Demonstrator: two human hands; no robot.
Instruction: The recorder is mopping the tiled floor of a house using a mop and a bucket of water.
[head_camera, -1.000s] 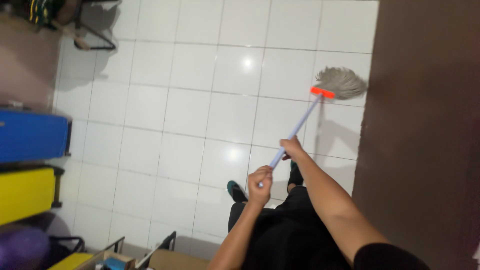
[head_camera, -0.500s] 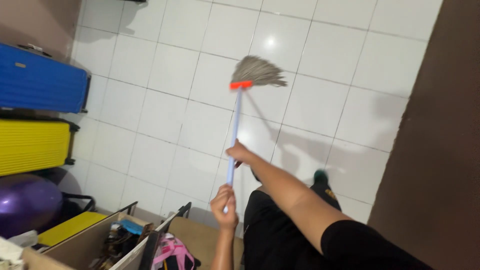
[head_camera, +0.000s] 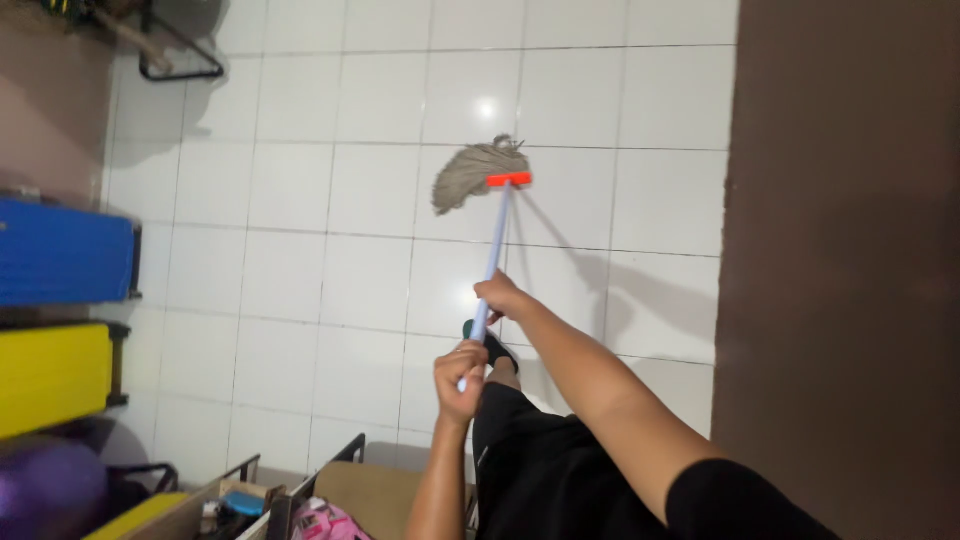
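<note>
I hold a mop with both hands. Its pale blue handle (head_camera: 492, 262) runs up from my hands to an orange clamp (head_camera: 509, 180) and a grey string mop head (head_camera: 470, 173) lying on the white tiled floor (head_camera: 330, 200), its strands trailing left. My left hand (head_camera: 460, 371) grips the near end of the handle. My right hand (head_camera: 498, 295) grips it higher up, arm stretched forward. My black trousers (head_camera: 540, 460) and a dark shoe (head_camera: 495, 348) show below the hands.
A brown wall (head_camera: 840, 250) fills the right side. At the left stand a blue suitcase (head_camera: 62, 252), a yellow suitcase (head_camera: 52, 378) and a purple ball (head_camera: 48, 490). A cardboard box (head_camera: 200, 505) with clutter sits at the bottom left. A black metal stand (head_camera: 180, 55) is at top left.
The mop head swept from the right by the brown wall toward the left across the tiles; its strands now trail left instead of right. Both hands kept their grip.
</note>
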